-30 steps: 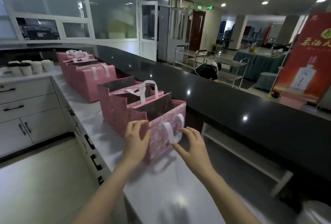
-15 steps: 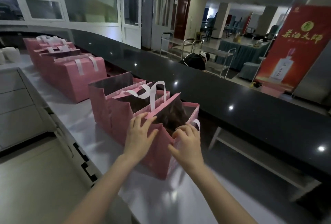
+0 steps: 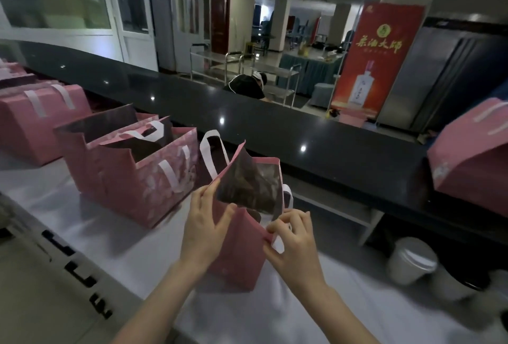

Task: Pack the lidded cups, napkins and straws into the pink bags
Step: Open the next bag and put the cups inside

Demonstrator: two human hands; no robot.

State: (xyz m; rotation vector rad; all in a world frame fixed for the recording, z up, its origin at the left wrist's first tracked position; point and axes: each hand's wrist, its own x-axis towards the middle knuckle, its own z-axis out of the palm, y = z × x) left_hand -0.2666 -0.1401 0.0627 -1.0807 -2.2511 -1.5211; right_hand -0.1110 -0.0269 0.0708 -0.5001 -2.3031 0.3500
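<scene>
Bag shift: half a second ago the nearest pink bag [image 3: 238, 255] stood against the open pink bags [image 3: 143, 178]. It now sits apart from them at lower centre of the frame, on or just above the white counter [image 3: 118, 250], with its mouth tipped toward the right.
Left hand: the left hand [image 3: 203, 226] lay over the near rim before. Now its thumb and fingers pinch the bag's left wall just below the raised, dark-lined flap.
Right hand: the right hand [image 3: 297, 244] stays at the right rim, fingers curled, pinching the pink edge together with the lower part of a white handle.
Far handle: the white handle loop [image 3: 211, 156] now stands free above the bag's left corner.
View: the camera has swung right. A further pink bag [image 3: 472, 162] has come in at the right edge, on the black counter [image 3: 275, 129].
Same as before: the red banner [image 3: 376, 55] at upper right and the person bent over [image 3: 246, 86] behind the black counter.
Hidden: the bag's inside is dark brown and shadowed, so nothing in it can be made out. Whether its base touches the counter cannot be told.
Cut off: the closed pink bags [image 3: 41, 126] run out at the left edge. The further bag is clipped at the right, and both forearms at the bottom.
Blurred: a white lidded vessel [image 3: 412, 261] at lower right could be a cup or a tub.
</scene>
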